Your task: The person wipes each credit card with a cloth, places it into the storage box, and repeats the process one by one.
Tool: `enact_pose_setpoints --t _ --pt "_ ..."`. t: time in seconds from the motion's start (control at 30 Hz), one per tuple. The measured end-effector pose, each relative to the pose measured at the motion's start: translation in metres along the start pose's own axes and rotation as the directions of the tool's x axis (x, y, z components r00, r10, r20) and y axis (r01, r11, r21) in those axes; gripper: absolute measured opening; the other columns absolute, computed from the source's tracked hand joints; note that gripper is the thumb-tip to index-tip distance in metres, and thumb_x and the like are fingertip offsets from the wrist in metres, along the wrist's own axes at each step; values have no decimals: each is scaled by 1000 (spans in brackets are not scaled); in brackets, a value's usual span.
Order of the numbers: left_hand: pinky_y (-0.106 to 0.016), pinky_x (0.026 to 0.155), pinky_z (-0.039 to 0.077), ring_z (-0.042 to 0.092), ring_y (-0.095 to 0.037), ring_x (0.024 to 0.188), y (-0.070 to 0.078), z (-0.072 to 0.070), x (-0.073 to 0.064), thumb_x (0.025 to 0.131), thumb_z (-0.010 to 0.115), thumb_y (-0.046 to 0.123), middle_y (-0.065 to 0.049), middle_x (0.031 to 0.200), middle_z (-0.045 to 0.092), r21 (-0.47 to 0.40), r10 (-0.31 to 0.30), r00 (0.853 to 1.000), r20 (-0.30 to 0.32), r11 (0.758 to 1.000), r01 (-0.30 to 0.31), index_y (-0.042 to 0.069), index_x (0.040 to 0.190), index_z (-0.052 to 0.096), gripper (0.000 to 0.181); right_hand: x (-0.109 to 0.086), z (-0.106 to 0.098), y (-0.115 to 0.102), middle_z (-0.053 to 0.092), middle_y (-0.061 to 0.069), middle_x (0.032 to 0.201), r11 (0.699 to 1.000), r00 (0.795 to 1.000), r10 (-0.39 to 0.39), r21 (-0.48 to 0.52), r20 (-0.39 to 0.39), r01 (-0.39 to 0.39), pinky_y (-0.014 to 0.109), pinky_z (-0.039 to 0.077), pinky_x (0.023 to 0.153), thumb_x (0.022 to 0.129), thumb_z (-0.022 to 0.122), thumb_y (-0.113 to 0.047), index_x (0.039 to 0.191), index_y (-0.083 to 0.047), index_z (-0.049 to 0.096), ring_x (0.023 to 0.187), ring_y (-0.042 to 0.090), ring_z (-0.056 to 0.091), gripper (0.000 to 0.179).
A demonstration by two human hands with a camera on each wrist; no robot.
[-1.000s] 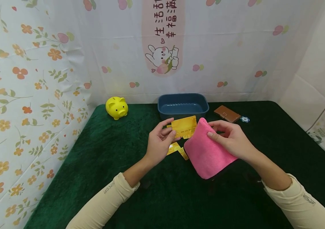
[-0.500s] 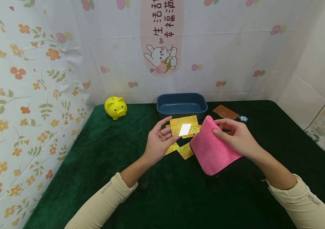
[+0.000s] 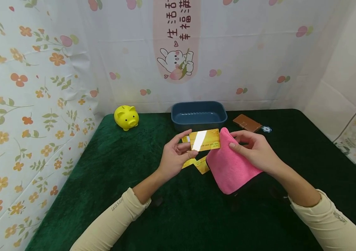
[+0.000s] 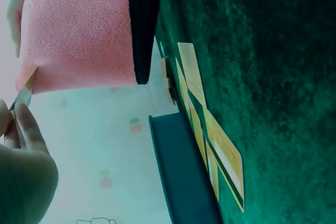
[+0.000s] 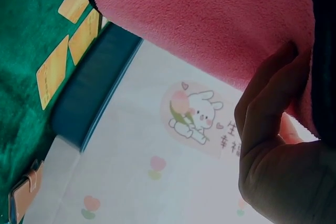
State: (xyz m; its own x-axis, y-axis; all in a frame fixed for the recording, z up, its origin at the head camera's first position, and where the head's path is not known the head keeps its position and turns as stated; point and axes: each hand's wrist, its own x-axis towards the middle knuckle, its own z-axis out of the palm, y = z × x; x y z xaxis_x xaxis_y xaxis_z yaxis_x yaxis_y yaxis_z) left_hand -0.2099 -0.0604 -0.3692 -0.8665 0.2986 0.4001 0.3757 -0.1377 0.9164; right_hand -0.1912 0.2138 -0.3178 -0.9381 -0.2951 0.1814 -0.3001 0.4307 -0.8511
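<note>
Between thumb and fingers, my left hand [image 3: 174,155] holds up a shiny gold bank card [image 3: 211,138] by its left end. A pink plush cloth [image 3: 230,170] with a dark edge hangs from my right hand [image 3: 255,148], which pinches it near the upper corner. In the left wrist view the card's far end [image 4: 31,77] lies against the pink cloth [image 4: 79,30]. Below the hands, several more gold cards [image 4: 226,150] lie spread on the green tabletop; in the head view the held card and the cloth partly hide them.
Behind the cards stands a blue rectangular basin [image 3: 199,125]. A yellow piggy bank [image 3: 126,118] is at the back left. To the basin's right lie a brown wallet [image 3: 247,123] and a poker chip [image 3: 266,129]. A printed curtain [image 3: 118,45] hangs behind the table.
The held card has tilted and a bright glare now crosses it. Over the last half second it has shifted slightly right and the cloth slightly left, so they now meet.
</note>
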Motion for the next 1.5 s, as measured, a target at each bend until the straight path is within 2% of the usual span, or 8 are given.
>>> enact_pose_setpoints --t 0.2,0.4,0.63,0.97,1.13,1.27,1.37,1.5 --pt "-25 67 57 71 -17 86 -3 -1 1 89 69 -6 -26 112 69 -22 -17 1000 9 1000 17 7 145 44 63 0 0 1 60 17 108 1000 1000 2 1 -6 -2 35 61 63 99 62 -21 131 -4 57 73 22 69 36" --pt "-34 79 60 74 -21 91 -4 -4 2 94 61 -7 -30 115 66 -126 -45 997 68 991 54 8 147 42 59 0 0 1 60 18 108 1000 1000 9 -3 -5 -9 35 60 63 99 63 -21 131 -4 57 72 22 70 37" --pt "-35 81 59 73 -24 94 -2 -5 5 97 57 -6 -30 116 66 -152 -46 995 93 987 60 7 147 41 53 1 -2 -1 60 19 109 1000 1000 2 0 -15 -2 35 60 63 99 63 -20 132 -4 56 73 21 70 37" --pt "-36 81 60 73 -26 95 -3 -8 6 98 57 -4 -28 113 68 -152 -65 997 43 986 71 9 146 42 53 1 -6 -1 61 9 107 1000 995 -20 -21 -99 18 33 60 65 99 62 -26 133 -6 56 76 19 70 40" --pt "-51 82 57 68 -43 99 -6 -10 7 96 60 -4 -29 113 68 -105 -71 997 -15 992 69 7 145 45 53 1 -8 -2 62 9 107 999 987 -35 -25 -155 31 29 59 66 99 63 -23 133 -7 57 77 15 69 38" --pt "-49 79 58 61 -56 101 -7 -8 8 94 61 -6 -30 112 67 -94 -68 997 -43 994 63 5 142 48 51 3 -5 -2 62 14 109 998 986 -58 -23 -157 55 28 59 67 98 63 -19 132 -6 58 79 12 69 37" --pt "-39 76 61 65 -50 98 -8 -8 8 94 61 -7 -30 113 67 -101 -66 997 -36 993 62 4 142 49 51 6 -1 -3 63 17 110 997 985 -82 -29 -149 78 27 59 68 98 64 -17 132 -5 58 80 11 70 37" --pt "-34 74 61 73 -28 92 -9 -8 8 94 61 -6 -30 113 67 -108 -65 998 -23 992 62 3 141 48 50 11 4 -4 63 17 108 993 982 -116 -45 -151 110 25 58 68 97 65 -16 131 -6 60 79 12 69 36"
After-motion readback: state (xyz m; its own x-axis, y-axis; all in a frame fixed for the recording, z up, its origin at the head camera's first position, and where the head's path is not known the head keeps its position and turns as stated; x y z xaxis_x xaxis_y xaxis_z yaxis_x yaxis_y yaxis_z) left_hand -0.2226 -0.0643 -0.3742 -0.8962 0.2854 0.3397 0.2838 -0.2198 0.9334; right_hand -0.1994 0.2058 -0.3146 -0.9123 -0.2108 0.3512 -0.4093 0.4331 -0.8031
